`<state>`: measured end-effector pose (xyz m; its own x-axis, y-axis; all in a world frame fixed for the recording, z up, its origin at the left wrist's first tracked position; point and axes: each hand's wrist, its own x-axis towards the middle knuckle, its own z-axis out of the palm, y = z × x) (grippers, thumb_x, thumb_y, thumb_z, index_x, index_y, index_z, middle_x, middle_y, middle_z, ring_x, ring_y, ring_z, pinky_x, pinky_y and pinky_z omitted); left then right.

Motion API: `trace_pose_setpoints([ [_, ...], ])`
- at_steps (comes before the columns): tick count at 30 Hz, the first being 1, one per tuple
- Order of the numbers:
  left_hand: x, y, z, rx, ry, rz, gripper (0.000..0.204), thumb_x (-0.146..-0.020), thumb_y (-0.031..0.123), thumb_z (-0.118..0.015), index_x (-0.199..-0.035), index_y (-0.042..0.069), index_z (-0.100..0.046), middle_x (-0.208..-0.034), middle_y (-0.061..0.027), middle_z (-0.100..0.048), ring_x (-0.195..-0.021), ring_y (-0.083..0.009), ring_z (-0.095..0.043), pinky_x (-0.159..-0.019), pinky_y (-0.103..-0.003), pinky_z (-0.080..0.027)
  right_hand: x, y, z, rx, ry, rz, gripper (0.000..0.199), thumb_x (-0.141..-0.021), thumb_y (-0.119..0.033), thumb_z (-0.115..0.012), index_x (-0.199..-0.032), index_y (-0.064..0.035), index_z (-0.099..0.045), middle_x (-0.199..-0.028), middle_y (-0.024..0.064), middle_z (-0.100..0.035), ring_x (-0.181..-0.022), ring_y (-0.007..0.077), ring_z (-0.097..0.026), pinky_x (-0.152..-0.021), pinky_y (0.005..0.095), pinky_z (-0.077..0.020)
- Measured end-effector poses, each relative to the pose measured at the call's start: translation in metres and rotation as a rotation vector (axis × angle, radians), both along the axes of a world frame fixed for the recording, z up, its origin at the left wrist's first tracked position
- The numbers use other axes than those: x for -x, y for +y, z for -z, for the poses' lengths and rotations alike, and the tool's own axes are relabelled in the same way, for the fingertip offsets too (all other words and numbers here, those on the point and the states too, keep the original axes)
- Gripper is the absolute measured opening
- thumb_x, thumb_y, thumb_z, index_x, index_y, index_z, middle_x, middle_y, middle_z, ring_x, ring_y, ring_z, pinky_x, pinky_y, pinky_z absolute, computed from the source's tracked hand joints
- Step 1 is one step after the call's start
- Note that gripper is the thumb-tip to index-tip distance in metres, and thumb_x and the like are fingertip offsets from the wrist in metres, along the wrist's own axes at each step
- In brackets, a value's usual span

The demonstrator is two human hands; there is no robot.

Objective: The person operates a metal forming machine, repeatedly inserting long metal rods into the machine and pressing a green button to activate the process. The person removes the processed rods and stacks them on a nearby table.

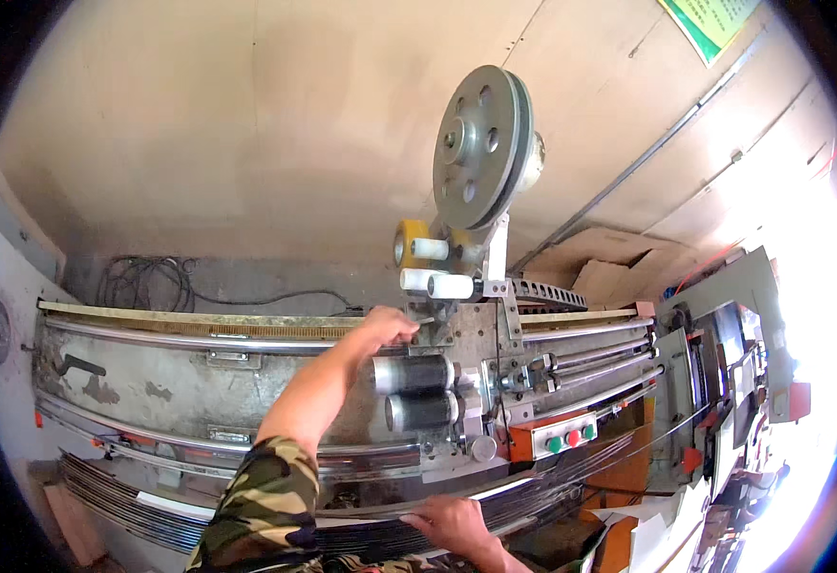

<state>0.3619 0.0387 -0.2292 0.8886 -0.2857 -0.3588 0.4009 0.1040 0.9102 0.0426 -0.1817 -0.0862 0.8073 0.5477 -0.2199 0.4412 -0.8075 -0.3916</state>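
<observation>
Nearest the lower edge, the right hand (456, 528) lies palm down on a bundle of thin dark metal strips (361, 535) that runs along the front edge of the machine; its fingers (421, 520) are spread flat and press on the strips rather than closing round them. A white strip (514, 489) lies just beside that hand on top of the bundle.

Above it, the left forearm in a camouflage sleeve (261, 497) reaches up across the grey machine body (151, 382). Two dark rollers (416, 392) stand one above the other just right of the forearm, with an orange control box (557, 436) carrying green and red buttons farther right.

The left hand (388, 327) is at the upper rail (199, 329) of the machine, its fingers bunched against a small metal part (426, 322) at the foot of the bracket; whether they pinch it cannot be told.

Farther up, two white rollers (437, 267) and a yellow wheel (409, 241) sit on the bracket below a large grey pulley (480, 145). Behind all this are black cables (151, 282) and the beige wall (246, 115).
</observation>
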Motion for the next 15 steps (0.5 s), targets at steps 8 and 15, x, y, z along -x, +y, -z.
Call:
trace_pose_setpoints([
  [8, 0.122, -0.016, 0.01, 0.396, 0.126, -0.327, 0.01, -0.09, 0.007, -0.058, -0.091, 0.005, -0.068, -0.08, -0.0029, -0.066, -0.062, -0.0129, -0.056, -0.053, -0.031, -0.043, 0.0, -0.019, -0.006, -0.085, -0.099, -0.058, 0.024, -0.086, -0.04, -0.07, -0.085, -0.0156, -0.073, -0.08, 0.0052, -0.067, -0.074, 0.0301, -0.068, -0.065, 0.0409, -0.0561],
  [15, 0.177, 0.016, -0.026, 0.102, -0.009, -0.278, 0.007, -0.09, 0.003, -0.063, -0.085, 0.004, -0.067, -0.076, -0.0021, -0.062, -0.06, -0.0083, -0.051, -0.051, -0.025, -0.037, -0.01, -0.052, -0.024, -0.117, -0.085, -0.004, 0.024, -0.087, -0.038, -0.07, -0.09, -0.0136, -0.073, -0.084, 0.0092, -0.072, -0.077, 0.0311, -0.07, -0.067, 0.0419, -0.0553],
])
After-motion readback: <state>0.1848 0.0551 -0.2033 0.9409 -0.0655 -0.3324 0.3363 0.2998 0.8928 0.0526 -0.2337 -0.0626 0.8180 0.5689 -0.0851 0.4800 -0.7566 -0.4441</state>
